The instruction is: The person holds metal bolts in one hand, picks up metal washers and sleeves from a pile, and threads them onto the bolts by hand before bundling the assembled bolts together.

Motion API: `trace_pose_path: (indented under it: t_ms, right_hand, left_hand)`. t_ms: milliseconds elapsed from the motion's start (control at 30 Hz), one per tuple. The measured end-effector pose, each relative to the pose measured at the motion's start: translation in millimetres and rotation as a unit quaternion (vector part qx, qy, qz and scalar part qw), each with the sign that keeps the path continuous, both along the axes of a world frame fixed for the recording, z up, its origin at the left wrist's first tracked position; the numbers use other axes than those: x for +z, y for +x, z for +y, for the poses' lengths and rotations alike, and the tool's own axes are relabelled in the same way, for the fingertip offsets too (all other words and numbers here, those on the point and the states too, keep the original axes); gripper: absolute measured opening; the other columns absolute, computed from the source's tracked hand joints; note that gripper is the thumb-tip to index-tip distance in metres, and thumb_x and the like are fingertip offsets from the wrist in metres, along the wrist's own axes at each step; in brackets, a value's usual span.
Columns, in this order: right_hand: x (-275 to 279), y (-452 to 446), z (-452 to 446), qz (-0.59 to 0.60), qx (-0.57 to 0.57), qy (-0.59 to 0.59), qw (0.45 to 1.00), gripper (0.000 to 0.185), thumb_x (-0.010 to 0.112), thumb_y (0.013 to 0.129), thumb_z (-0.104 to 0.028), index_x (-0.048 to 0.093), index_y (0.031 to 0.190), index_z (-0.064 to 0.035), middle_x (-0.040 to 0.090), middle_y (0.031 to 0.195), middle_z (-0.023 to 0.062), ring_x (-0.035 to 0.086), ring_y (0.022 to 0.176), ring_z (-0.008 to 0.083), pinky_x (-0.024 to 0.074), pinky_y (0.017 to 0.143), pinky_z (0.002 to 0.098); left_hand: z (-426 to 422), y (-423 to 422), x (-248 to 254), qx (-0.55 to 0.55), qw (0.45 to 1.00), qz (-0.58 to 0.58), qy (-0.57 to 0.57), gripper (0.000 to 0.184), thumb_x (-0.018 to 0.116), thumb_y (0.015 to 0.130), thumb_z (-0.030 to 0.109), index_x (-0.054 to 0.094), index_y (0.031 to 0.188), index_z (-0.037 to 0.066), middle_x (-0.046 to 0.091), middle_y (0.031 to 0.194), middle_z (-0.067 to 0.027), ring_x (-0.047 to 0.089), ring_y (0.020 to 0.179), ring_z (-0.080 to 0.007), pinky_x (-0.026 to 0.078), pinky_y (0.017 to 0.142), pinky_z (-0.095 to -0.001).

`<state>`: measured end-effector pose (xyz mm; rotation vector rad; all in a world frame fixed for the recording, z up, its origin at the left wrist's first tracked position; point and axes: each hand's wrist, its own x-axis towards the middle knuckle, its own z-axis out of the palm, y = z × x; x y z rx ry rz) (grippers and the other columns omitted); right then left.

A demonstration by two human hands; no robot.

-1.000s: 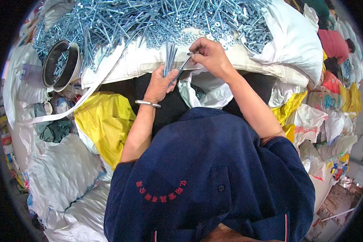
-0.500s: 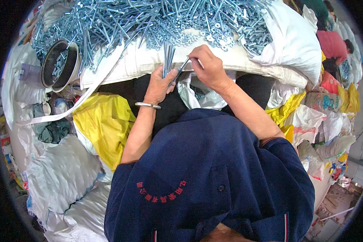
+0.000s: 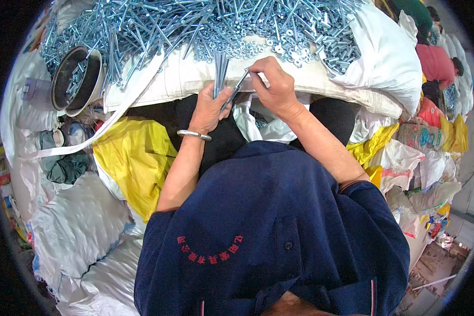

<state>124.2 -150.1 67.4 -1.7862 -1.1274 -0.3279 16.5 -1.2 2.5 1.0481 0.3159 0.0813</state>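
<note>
My left hand (image 3: 209, 109) is closed around a bundle of long silvery bolts (image 3: 220, 73) that point upward. One more bolt (image 3: 236, 90) slants out to the right between its thumb and fingers. At that bolt's upper end, my right hand (image 3: 274, 87) is closed in a pinch of thumb and forefinger. Whatever small piece sits in the pinch is hidden by the fingertips. Just beyond both hands, a white sack surface (image 3: 195, 71) carries a large heap of loose bolts (image 3: 158, 26), with nuts and washers (image 3: 292, 47) along its near edge.
A dark round pan (image 3: 77, 81) with some bolts in it tilts at the left. Yellow sacking (image 3: 137, 160) and white sacks (image 3: 81, 226) lie beside my left arm. More bags (image 3: 400, 160) are piled on the right. Other people, one in a red top (image 3: 434, 63), are at the upper right.
My right hand has shifted slightly up and to the right at the slanted bolt's end. The left hand keeps its bundle and has barely moved.
</note>
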Motion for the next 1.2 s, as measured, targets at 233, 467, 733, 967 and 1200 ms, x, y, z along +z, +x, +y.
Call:
trace_pose_path:
  t_ms: [233, 467, 733, 967, 1200]
  right_hand:
    - [5.9, 7.4, -6.9, -0.103, 0.046, -0.013, 0.993, 0.016, 0.061, 0.076, 0.005, 0.059, 0.091, -0.0006, 0.059, 0.085, 0.0138, 0.061, 0.08, 0.0334, 0.0499, 0.07, 0.0384]
    - [-12.5, 90.3, 18.2, -0.082, -0.05, -0.111, 0.989, 0.013, 0.058, 0.085, -0.001, 0.062, 0.098, -0.0024, 0.06, 0.086, 0.0161, 0.061, 0.081, 0.035, 0.049, 0.069, 0.0393]
    - [-26.2, 105.1, 66.2, -0.201, -0.12, -0.298, 0.925, 0.011, 0.06, 0.075, -0.004, 0.062, 0.086, -0.0023, 0.062, 0.088, 0.0177, 0.064, 0.08, 0.0353, 0.0521, 0.072, 0.0436]
    - [-20.0, 104.7, 58.9, -0.132, -0.086, -0.264, 0.952, 0.012, 0.053, 0.075, 0.003, 0.059, 0.085, 0.001, 0.06, 0.09, 0.0216, 0.063, 0.085, 0.0405, 0.0516, 0.074, 0.0467]
    - [-21.0, 102.1, 63.9, -0.14, -0.108, -0.277, 0.944, 0.011, 0.061, 0.07, -0.001, 0.063, 0.081, -0.0022, 0.063, 0.086, 0.0177, 0.064, 0.083, 0.0376, 0.0526, 0.072, 0.0442]
  left_hand:
    - [-0.3, -0.2, -0.9, 0.003, 1.0, 0.007, 0.012, 0.028, 0.066, 0.092, 0.03, 0.051, 0.09, 0.007, 0.049, 0.06, -0.0002, 0.04, 0.041, -0.0074, 0.033, 0.038, -0.0224]
    - [-1.1, 0.8, 0.7, -0.004, 0.999, -0.006, -0.04, 0.033, 0.071, 0.088, 0.032, 0.052, 0.092, 0.005, 0.053, 0.064, -0.0026, 0.043, 0.043, -0.0067, 0.031, 0.037, -0.0198]
    - [2.2, 2.8, -4.6, -0.012, 0.999, -0.007, -0.049, 0.034, 0.071, 0.088, 0.033, 0.051, 0.091, 0.006, 0.051, 0.063, -0.0019, 0.042, 0.043, -0.0071, 0.03, 0.038, -0.0208]
    - [-0.2, 5.6, -0.7, -0.017, 0.999, -0.009, -0.048, 0.033, 0.07, 0.088, 0.034, 0.051, 0.092, 0.007, 0.05, 0.062, -0.0011, 0.041, 0.043, -0.0069, 0.03, 0.038, -0.0206]
    - [-0.7, 6.6, -2.4, -0.018, 0.998, -0.01, -0.052, 0.032, 0.07, 0.089, 0.032, 0.05, 0.092, 0.007, 0.051, 0.062, -0.0013, 0.041, 0.043, -0.0071, 0.03, 0.038, -0.0206]
